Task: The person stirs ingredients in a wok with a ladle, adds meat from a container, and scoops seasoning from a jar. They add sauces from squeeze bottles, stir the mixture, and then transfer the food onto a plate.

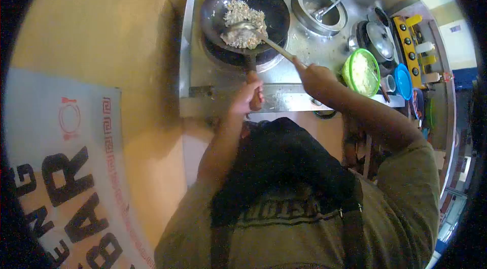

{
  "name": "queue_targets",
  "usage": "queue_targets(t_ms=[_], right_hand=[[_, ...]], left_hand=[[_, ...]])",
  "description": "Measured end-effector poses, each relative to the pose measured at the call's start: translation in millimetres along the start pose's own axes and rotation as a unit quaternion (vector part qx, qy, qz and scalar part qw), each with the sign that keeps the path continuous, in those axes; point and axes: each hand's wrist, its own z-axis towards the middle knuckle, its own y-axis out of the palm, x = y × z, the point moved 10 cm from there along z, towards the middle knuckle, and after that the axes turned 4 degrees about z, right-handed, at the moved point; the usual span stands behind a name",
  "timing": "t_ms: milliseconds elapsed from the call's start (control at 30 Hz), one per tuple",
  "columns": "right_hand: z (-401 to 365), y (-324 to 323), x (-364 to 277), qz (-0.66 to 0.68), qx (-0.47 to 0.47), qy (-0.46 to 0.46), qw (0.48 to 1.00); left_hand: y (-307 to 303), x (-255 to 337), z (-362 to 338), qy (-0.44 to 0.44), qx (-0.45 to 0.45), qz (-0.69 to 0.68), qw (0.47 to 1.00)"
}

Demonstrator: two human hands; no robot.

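A dark wok (276,7) sits over the burner at the left of the metal stove, holding a heap of fried rice (243,12) with brownish bits. My left hand (250,93) is wrapped round the wok's wooden handle (256,97) at the stove's front edge. In my right hand (315,80) is the wooden handle of a metal ladle (276,46). The ladle's bowl rests in the rice inside the wok, and some rice lies on it.
Right of the wok stands a round metal pot (301,7) with a ladle inside. Farther right are a green basket (376,77) of shredded pale food, a blue bowl (404,82), a lidded pan (379,40) and a yellow rack (408,48) with dark knobs. A lettered banner (96,116) covers the left side.
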Motion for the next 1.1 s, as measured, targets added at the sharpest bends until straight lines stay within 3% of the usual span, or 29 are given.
queue_targets(t_ms=[67, 167, 200, 233, 300, 333, 367, 433, 467, 533, 600, 700, 767, 867, 967, 1000, 1100], right_hand=[[-14, 2, 25, -0.029, -0.013, 0.047, 0.998], [8, -14, 59, 0.165, 0.145, -0.027, 0.975], [-14, -37, 45, 0.288, 0.002, 0.078, 0.954], [-25, -45, 47, 0.288, 0.008, 0.079, 0.954], [-50, -29, 49, 0.386, -0.091, 0.096, 0.913], [-66, -40, 41, 0.308, -0.104, 0.112, 0.939], [-62, -32, 37, 0.150, -0.021, -0.005, 0.988], [-65, -12, 35, 0.010, -0.044, 0.023, 0.999], [-47, 1, 38, 0.005, -0.038, 0.020, 0.999], [4, 2, 58, 0.030, 0.084, 0.051, 0.995], [24, -11, 47, 0.108, 0.102, 0.080, 0.986], [75, -5, 26, 0.162, 0.129, 0.059, 0.977], [91, 3, -6, 0.185, 0.119, -0.078, 0.972], [-13, -2, -19, 0.025, -0.016, -0.014, 0.999], [-35, -2, 30, -0.081, -0.034, 0.049, 0.995], [-38, -17, 47, -0.085, 0.003, 0.039, 0.996], [-64, -74, 69, -0.171, 0.073, -0.004, 0.982]], left_hand=[[47, 0, -26, -0.016, -0.004, -0.019, 1.000], [82, -5, -35, -0.044, -0.003, -0.070, 0.997], [74, 2, -28, -0.017, 0.006, -0.055, 0.998], [69, 6, -23, 0.009, 0.013, -0.040, 0.999], [70, 10, -31, -0.009, 0.029, -0.076, 0.997], [71, 9, -30, -0.014, 0.018, -0.084, 0.996], [70, 8, -31, -0.019, 0.008, -0.092, 0.996], [62, 9, -31, -0.008, 0.002, -0.062, 0.998], [58, 15, -27, 0.009, -0.007, -0.029, 1.000], [38, 7, -12, 0.034, -0.007, -0.031, 0.999], [34, 9, -13, 0.049, -0.003, -0.036, 0.998], [34, -4, -21, 0.000, 0.011, -0.068, 0.998], [32, 3, -12, 0.037, -0.038, -0.074, 0.996], [9, -7, -1, 0.016, -0.005, -0.040, 0.999], [81, 3, -59, -0.046, 0.032, -0.104, 0.993], [101, 6, -68, -0.030, 0.013, -0.090, 0.995], [81, -2, -45, -0.028, 0.014, -0.085, 0.996]])
